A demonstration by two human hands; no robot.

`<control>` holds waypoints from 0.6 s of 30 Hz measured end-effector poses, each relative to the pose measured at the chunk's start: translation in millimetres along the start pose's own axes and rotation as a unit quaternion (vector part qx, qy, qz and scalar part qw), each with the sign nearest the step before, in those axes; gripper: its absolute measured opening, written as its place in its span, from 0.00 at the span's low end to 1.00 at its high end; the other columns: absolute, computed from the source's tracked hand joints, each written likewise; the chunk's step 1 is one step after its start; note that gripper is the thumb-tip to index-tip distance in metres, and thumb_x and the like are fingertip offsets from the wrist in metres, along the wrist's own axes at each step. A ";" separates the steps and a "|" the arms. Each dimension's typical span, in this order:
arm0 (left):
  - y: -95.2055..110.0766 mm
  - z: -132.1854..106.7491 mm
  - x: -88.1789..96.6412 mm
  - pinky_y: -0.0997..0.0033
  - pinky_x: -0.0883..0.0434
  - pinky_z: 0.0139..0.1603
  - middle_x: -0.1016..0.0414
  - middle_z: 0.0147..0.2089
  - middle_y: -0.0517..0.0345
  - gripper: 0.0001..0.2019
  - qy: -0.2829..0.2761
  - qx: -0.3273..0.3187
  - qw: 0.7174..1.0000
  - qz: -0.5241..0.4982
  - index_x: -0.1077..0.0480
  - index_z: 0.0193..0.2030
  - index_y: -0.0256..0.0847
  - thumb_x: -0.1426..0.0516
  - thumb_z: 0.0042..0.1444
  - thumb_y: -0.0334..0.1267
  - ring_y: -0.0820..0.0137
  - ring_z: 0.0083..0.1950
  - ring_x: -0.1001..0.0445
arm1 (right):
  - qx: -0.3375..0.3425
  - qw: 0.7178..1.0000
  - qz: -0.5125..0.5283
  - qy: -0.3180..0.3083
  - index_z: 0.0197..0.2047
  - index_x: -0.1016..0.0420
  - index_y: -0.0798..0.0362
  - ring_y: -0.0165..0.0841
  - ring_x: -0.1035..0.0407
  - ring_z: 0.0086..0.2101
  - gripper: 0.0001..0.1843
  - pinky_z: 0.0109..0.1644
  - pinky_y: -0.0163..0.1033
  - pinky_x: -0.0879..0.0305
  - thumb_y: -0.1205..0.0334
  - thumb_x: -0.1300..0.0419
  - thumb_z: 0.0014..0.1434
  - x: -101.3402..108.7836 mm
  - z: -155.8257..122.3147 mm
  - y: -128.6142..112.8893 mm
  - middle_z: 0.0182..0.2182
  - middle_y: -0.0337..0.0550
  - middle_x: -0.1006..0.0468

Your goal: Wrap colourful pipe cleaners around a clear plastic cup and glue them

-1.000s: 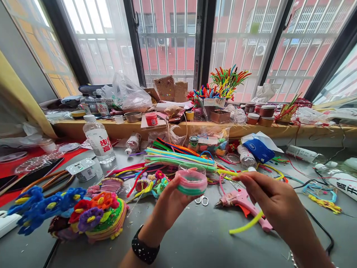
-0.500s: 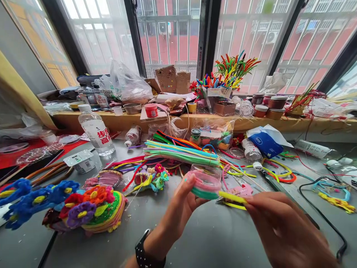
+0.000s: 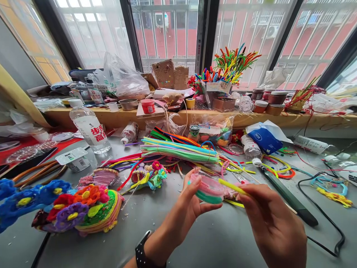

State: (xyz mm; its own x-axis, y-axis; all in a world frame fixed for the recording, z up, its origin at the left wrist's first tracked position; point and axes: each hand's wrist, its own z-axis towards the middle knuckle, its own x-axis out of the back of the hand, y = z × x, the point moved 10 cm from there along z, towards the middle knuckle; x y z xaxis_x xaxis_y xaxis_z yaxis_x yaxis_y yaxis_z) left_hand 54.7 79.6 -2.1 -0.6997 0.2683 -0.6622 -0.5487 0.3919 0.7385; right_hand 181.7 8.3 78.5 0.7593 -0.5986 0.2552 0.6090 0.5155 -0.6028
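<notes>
My left hand (image 3: 187, 204) grips a small clear cup wrapped in pink and green pipe cleaner (image 3: 209, 189), tilted above the table. Between the thumb and fingers of my right hand (image 3: 275, 219) is a yellow pipe cleaner (image 3: 232, 186), its tip beside the cup's pink band; I cannot tell whether they touch. Behind the hands lies a bundle of pastel pipe cleaners (image 3: 178, 150). To the left sit a round piece covered with pipe-cleaner flowers (image 3: 96, 212) and a smaller flower piece (image 3: 150, 175). A pink tool, partly hidden, lies behind my right hand.
A water bottle (image 3: 90, 128) and a plastic cup (image 3: 73, 160) stand at left. Right of my hands are a dark green bar-shaped tool (image 3: 292, 201), a black cable (image 3: 338, 238) and a blue tissue pack (image 3: 264, 137). Jars and pots line the wooden sill (image 3: 167, 118).
My right hand has turned more upright and moved slightly left, bringing the yellow pipe cleaner up beside the cup's pink band. The cup is tilted more in my left hand. The view has shifted slightly.
</notes>
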 end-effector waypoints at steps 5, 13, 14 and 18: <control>1.5 -2.4 -6.5 0.58 0.29 0.48 0.29 0.50 0.49 0.26 -0.047 0.000 0.999 -0.013 0.49 0.61 0.44 0.45 0.56 0.39 0.64 0.48 0.27 | -0.044 0.999 0.007 0.021 0.39 0.27 0.49 0.25 0.25 0.28 0.07 0.30 0.23 0.28 0.67 0.41 0.55 1.2 -4.3 9.0 0.31 0.36 0.21; 4.4 0.1 -11.1 0.65 0.29 0.48 0.28 0.52 0.50 0.20 -0.051 -0.005 0.999 -0.018 0.41 0.57 0.41 0.48 0.60 0.44 0.66 0.51 0.28 | 0.034 0.999 -0.031 0.021 0.36 0.27 0.48 0.24 0.27 0.25 0.06 0.28 0.23 0.31 0.68 0.41 0.55 5.3 -2.0 -5.0 0.28 0.34 0.22; 3.3 1.0 -8.1 0.64 0.29 0.48 0.30 0.55 0.50 0.20 -0.035 -0.002 0.999 -0.019 0.43 0.58 0.43 0.49 0.60 0.45 0.65 0.53 0.29 | 0.031 0.999 -0.036 0.025 0.36 0.27 0.48 0.24 0.28 0.25 0.06 0.26 0.24 0.31 0.68 0.41 0.55 5.9 -1.5 -4.9 0.28 0.34 0.22; 2.0 0.3 -3.3 0.60 0.29 0.50 0.34 0.58 0.49 0.21 -0.016 0.002 1.000 -0.027 0.44 0.58 0.43 0.51 0.60 0.48 0.62 0.56 0.31 | 0.000 0.999 -0.024 0.031 0.35 0.27 0.50 0.26 0.29 0.24 0.05 0.24 0.28 0.33 0.68 0.39 0.54 5.0 1.4 2.3 0.29 0.37 0.24</control>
State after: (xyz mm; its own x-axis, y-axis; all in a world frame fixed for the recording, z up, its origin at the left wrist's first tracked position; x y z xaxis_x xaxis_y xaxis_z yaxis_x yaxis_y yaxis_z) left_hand 56.1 79.7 1.6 -0.6540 0.2748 -0.7048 -0.5835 0.4098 0.7011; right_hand 187.2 7.3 79.5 0.7135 -0.6593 0.2372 0.6446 0.4849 -0.5911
